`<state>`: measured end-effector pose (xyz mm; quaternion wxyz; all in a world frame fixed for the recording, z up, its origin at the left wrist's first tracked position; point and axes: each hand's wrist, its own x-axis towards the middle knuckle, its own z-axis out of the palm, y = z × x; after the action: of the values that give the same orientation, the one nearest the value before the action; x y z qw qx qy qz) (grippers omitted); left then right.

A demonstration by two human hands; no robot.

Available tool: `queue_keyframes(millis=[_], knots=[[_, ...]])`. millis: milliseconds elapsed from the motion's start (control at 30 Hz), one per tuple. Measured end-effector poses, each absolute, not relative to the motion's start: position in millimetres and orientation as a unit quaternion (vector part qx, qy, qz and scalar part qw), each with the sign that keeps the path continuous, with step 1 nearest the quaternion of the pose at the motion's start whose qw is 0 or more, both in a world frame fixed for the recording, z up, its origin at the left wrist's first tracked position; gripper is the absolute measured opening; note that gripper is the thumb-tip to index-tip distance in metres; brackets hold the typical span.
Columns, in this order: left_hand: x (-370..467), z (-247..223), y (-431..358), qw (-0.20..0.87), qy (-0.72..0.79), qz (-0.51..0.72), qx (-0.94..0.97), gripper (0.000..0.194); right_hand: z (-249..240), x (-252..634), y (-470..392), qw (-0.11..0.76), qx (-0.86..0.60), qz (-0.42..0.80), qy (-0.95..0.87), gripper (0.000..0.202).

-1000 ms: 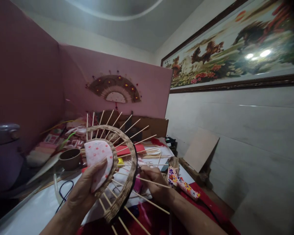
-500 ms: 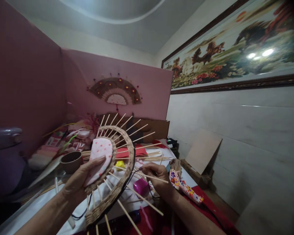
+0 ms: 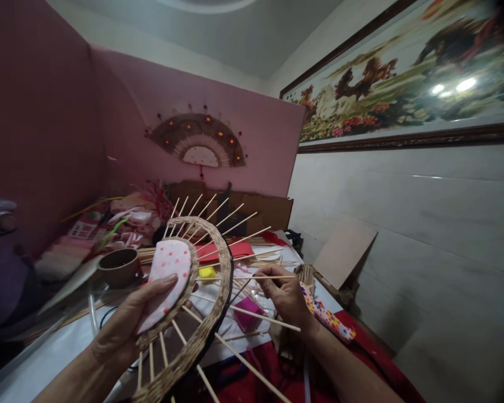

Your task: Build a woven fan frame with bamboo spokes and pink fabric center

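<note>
My left hand [image 3: 145,305] grips a half-round woven fan frame by its padded centre, the thumb lying on the white dotted fabric [image 3: 168,263]. Thin wooden sticks [image 3: 243,359] radiate from that centre through a wide band of braided twine [image 3: 225,268]. Along the band's outer edge runs a dark cord [image 3: 201,350]. To the right of the band, my right hand [image 3: 283,291] is closed in a pinch on the dark cord, which stretches from the band to the fingertips. One stick passes close by those fingers.
A brown bowl [image 3: 118,267] stands left on the white-covered table, near a heap of pink materials [image 3: 130,215]. Yellow [image 3: 207,273] and magenta [image 3: 248,313] packets lie behind the frame. A finished fan [image 3: 199,140] hangs on the pink panel. Flowered fabric [image 3: 331,322] lies at right.
My right hand has moved right and slightly up relative to the band, drawing the cord straighter. The left hand still holds the frame. The view has shifted slightly.
</note>
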<state>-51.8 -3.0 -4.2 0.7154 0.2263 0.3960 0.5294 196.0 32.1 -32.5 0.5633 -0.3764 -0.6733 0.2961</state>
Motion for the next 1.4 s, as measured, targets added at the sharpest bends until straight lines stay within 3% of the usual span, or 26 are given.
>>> queue_keyframes(millis=[233,500,633,1000,1233,1400], knots=[[-52,-7,0,0.727,0.398,0.516,0.216,0.018,-31,202,30,0.600,-0.405,0.175,-0.667,0.022],[-57,-4,1,0.692,0.410,0.542,0.245,0.016,-30,211,27,0.613,-0.396,-0.045,-0.682,0.008],[-58,-3,1,0.679,0.416,0.541,0.271,0.016,-27,216,27,0.614,-0.355,-0.077,-0.701,0.003],[-58,6,-4,0.705,0.428,0.511,0.240,0.016,-20,222,30,0.541,-0.321,-0.081,-0.773,0.006],[-60,13,-6,0.703,0.456,0.491,0.240,0.020,-10,225,31,0.564,-0.357,0.138,-0.732,0.009],[-65,9,-4,0.696,0.456,0.499,0.243,0.023,-11,218,31,0.585,-0.385,0.218,-0.680,0.014]])
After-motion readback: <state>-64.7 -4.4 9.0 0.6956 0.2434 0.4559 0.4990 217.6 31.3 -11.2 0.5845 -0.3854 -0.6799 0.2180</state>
